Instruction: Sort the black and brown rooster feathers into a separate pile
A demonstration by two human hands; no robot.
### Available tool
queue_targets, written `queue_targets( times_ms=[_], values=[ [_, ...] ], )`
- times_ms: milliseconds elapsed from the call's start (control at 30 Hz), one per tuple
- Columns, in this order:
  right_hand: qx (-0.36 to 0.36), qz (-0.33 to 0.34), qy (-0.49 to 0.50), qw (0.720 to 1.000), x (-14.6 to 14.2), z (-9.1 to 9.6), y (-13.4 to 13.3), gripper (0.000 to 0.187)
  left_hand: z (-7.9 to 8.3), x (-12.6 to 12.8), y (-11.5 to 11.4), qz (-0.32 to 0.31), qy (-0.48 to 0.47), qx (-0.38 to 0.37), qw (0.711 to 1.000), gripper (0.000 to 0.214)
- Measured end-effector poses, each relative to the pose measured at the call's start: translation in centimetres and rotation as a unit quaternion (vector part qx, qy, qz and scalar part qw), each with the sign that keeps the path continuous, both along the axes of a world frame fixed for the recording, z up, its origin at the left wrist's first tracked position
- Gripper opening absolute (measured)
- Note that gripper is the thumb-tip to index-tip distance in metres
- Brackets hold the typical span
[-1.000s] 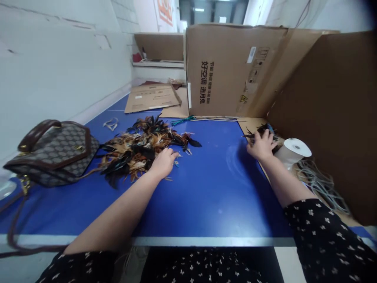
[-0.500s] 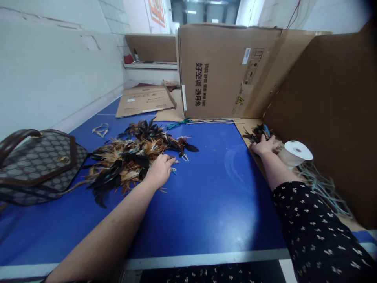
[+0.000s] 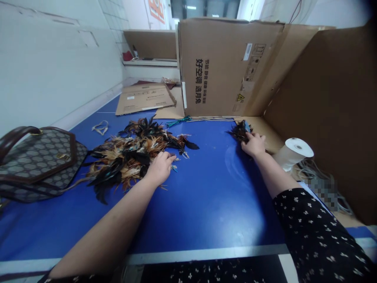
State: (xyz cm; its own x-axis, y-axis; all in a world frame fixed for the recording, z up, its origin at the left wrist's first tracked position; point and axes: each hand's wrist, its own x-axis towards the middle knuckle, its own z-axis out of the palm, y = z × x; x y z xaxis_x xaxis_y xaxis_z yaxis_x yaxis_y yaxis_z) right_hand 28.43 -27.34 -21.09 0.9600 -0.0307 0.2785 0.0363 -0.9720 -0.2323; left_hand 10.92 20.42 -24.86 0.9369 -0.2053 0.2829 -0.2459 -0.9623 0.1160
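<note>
A heap of brown, tan and black feathers point(image 3: 129, 153) lies on the blue table, left of centre. My left hand point(image 3: 160, 167) is at the heap's right edge, its fingers curled together over feathers with small whitish and blue ends poking out. Over at the right, my right hand point(image 3: 255, 144) grips a smaller dark feather bunch point(image 3: 240, 131) with a light-blue part on top. That bunch is at the table's boundary with the cardboard. The right fingertips are partly hidden behind it.
A large cardboard box point(image 3: 218, 70) stands behind. On the right are a white spool point(image 3: 294, 151) and pale cords point(image 3: 344, 202). A patterned handbag point(image 3: 38, 165) sits at the left. Teal strips point(image 3: 178, 122) and a flat cardboard piece point(image 3: 144, 98) lie at the back.
My right hand has moved left and slightly away from me, carrying the small feather bunch off the cardboard toward the blue table. My left hand stays almost in place.
</note>
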Motion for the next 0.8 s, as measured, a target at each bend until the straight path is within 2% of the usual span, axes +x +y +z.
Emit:
queue_targets(
  times_ms=[233, 367, 433, 500, 567, 700, 800],
  values=[
    [0.077, 0.143, -0.019, 0.987, -3.2, -1.4, 5.4, 0.068, -0.1, 0.0, 0.2, -0.017, -0.021, -0.007, 1.000, 0.045],
    [0.146, 0.214, -0.021, 0.966, -4.7, -0.3, 5.9, 0.063, 0.3, -0.6, 0.1, -0.028, -0.091, -0.038, 0.995, 0.041],
    [0.184, 0.207, -0.028, 0.961, -4.9, 0.7, 5.0, 0.062, 0.9, -1.1, -0.2, -0.011, -0.128, -0.050, 0.990, 0.040],
    [0.216, 0.169, -0.032, 0.961, -4.4, 1.4, 3.7, 0.062, 1.9, -1.5, -0.9, -0.002, -0.171, -0.069, 0.983, 0.040],
    [0.233, 0.127, -0.025, 0.964, -3.5, 1.6, 2.8, 0.064, 3.1, -1.6, -2.1, -0.019, -0.218, -0.094, 0.971, 0.038],
    [0.224, 0.100, 0.020, 0.969, -1.2, 0.5, 3.0, 0.042, 5.6, -0.9, -5.3, -0.088, -0.257, -0.102, 0.957, 0.033],
    [0.218, 0.117, 0.059, 0.967, -0.2, -0.9, 4.1, 0.037, 7.3, 0.5, -7.9, -0.137, -0.272, -0.086, 0.948, 0.028]
  ],
)
